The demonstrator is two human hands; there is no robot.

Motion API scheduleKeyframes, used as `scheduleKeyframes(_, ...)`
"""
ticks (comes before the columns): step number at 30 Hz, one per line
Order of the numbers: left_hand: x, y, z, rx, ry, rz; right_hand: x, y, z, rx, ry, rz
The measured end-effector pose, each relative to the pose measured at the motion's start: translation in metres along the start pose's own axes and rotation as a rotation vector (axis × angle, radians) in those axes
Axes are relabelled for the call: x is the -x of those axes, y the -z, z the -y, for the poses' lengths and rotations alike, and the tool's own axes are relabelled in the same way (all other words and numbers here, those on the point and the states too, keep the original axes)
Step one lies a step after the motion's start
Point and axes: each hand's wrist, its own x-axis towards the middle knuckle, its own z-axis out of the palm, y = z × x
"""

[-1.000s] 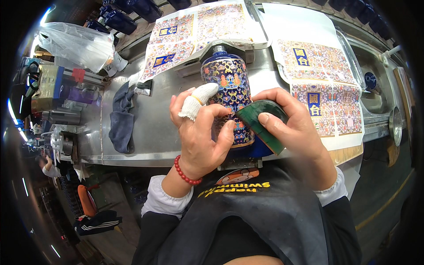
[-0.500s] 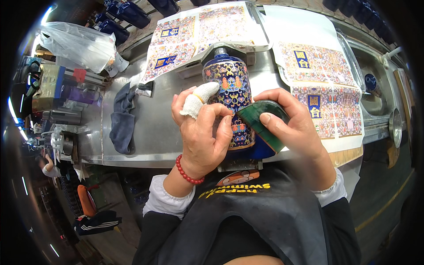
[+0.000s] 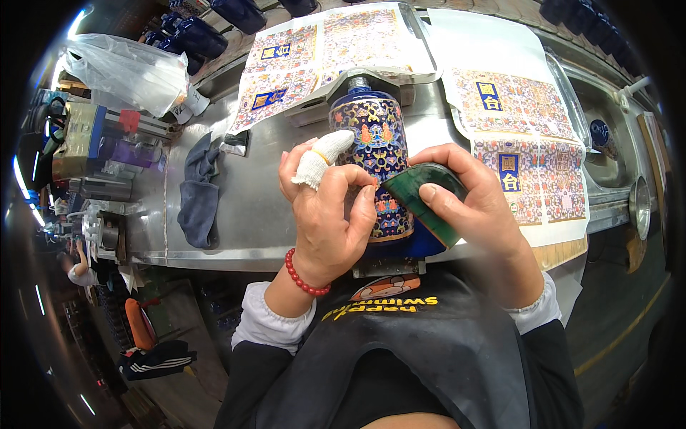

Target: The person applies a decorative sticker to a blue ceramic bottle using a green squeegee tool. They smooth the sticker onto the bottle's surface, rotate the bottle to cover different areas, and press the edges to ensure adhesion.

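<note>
A dark blue bottle wrapped in a colourful floral decal with gold edging lies in front of me, its neck pointing away. My left hand is at the bottle's left side, thumb and forefinger pinched together over the decal; whatever is between them is too small to make out. A white knitted finger cover sits on one of its fingers, by the bottle. In my right hand, between thumb and fingers, is a green flat scraper with a curved top, its corner close to the left fingertips and the decal.
Printed decal sheets lie beyond the bottle, with more sheets at right. A dark blue cloth rests on the metal bench. Blue bottles line the far edge. A metal sink is at far right. Another person is far left.
The row of blue bottles along the far edge has shifted to the right. My hands, the scraper and the decal-covered bottle hold nearly the same place.
</note>
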Motion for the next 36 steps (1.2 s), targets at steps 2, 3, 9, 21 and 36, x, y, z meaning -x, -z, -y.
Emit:
scheduleKeyframes(2,0.0,0.0,0.0,0.003,-0.005,-0.003,0.0,-0.001,-0.002,0.041,0.086,-0.007)
scheduleKeyframes(3,0.0,0.0,0.0,0.003,-0.005,-0.003,0.0,-0.001,-0.002,0.031,0.079,-0.003)
scheduleKeyframes(9,0.001,0.001,0.001,0.009,-0.022,0.013,0.0,-0.001,-0.001,-0.06,0.007,0.006)
scheduleKeyframes(21,0.004,0.002,-0.003,0.059,-0.018,0.018,0.002,0.0,0.003,-0.085,-0.013,0.021)
scheduleKeyframes(36,0.038,0.011,-0.007,-0.287,-0.348,0.125,0.017,0.008,-0.005,-0.141,-0.11,-0.068)
